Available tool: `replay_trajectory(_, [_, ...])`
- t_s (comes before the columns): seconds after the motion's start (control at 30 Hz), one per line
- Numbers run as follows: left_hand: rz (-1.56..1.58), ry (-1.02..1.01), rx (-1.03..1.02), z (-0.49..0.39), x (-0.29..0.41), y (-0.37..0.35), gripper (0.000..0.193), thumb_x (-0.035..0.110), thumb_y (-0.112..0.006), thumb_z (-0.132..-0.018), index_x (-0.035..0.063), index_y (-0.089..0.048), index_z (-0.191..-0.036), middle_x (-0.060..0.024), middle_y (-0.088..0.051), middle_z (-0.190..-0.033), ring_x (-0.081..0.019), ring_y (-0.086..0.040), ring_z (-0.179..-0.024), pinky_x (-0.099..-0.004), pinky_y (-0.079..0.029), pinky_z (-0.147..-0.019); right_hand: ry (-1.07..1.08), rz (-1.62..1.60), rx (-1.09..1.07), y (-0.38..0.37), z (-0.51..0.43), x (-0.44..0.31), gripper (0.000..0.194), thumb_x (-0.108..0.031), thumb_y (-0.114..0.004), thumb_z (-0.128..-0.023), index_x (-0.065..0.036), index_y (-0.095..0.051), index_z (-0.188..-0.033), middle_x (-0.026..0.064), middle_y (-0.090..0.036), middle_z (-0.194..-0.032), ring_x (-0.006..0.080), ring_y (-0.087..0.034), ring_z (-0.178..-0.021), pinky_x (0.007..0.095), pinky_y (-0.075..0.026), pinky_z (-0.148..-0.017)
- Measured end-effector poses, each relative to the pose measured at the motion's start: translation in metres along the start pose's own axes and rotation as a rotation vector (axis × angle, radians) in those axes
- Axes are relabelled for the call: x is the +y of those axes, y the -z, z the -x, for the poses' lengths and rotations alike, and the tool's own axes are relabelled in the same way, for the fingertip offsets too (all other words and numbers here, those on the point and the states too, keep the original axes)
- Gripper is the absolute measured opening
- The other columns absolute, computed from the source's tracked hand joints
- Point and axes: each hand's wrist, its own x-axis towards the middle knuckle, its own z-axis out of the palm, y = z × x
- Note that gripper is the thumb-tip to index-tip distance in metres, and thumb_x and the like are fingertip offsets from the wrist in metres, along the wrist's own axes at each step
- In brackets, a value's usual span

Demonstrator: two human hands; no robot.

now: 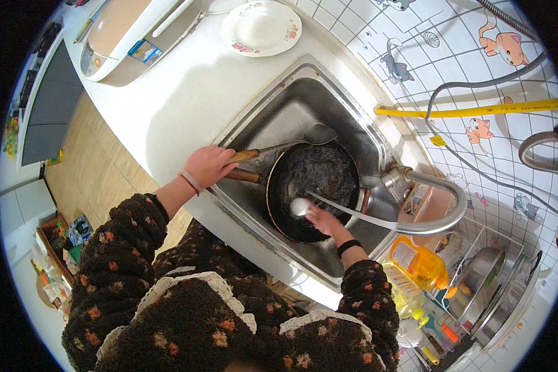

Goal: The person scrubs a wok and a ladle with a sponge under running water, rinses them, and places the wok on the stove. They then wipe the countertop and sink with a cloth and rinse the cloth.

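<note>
A dark wok [325, 172] sits in the stainless steel sink [279, 111], and water runs into it from the curved faucet [439, 227]. My left hand [210, 165] is closed on the wooden handle of a metal turner [323, 134], whose blade rests by the wok's far rim. The wok's own wooden handle [242, 175] lies just under that hand; whether my fingers also touch it is hidden. Over the wok's near part, my right hand [324, 219] grips a round white scrubber [300, 207], close to the falling stream.
A floral plate [261, 29] lies on the counter beyond the sink, beside a rice cooker [116, 37]. At the right stand an orange detergent bottle [418, 262], a yellow bottle [402, 288], a pink container [425, 207] and a wire rack [486, 232] with pan lids. A yellow pipe [469, 109] crosses the tiled wall.
</note>
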Motion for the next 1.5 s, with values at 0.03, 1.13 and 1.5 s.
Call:
replay_trajectory(0.03, [0.003,-0.004,0.001,0.000,-0.001,0.000,0.024,0.030,-0.065,-0.089,0.0083,-0.061,-0.098,-0.0088,-0.062,-0.078,-0.0279,-0.062,-0.076,-0.0395,-0.050,-0.066,-0.103,0.043,0.082,0.008,-0.001,0.013,0.060,-0.042,-0.048,-0.100,-0.020,-0.029,-0.153,0.0107,-0.059,-0.122,0.0244,-0.057,-0.089,0.0339,-0.048,-0.082])
replay_trajectory(1.13, [-0.014,0.031,-0.044,0.002,0.001,0.000,0.026,0.029,-0.068,-0.087,0.0076,-0.063,-0.100,-0.0100,-0.064,-0.083,-0.0300,-0.062,-0.078,-0.0414,-0.050,-0.068,0.013,-0.270,-0.053,0.000,-0.036,-0.061,0.067,-0.048,-0.049,-0.099,-0.021,-0.024,-0.154,0.0167,-0.062,-0.122,0.0198,-0.062,-0.076,0.0359,-0.052,-0.065])
replay_trajectory(1.5, [-0.003,0.008,-0.020,0.004,-0.001,-0.002,0.026,0.028,-0.069,-0.086,0.0077,-0.064,-0.101,-0.0092,-0.065,-0.084,-0.0291,-0.062,-0.077,-0.0407,-0.051,-0.067,-0.284,0.481,0.637,0.077,-0.015,0.011,0.044,-0.039,-0.056,-0.092,-0.017,-0.056,-0.130,0.0194,-0.070,-0.096,0.0367,-0.068,-0.088,0.0518,-0.053,-0.075])
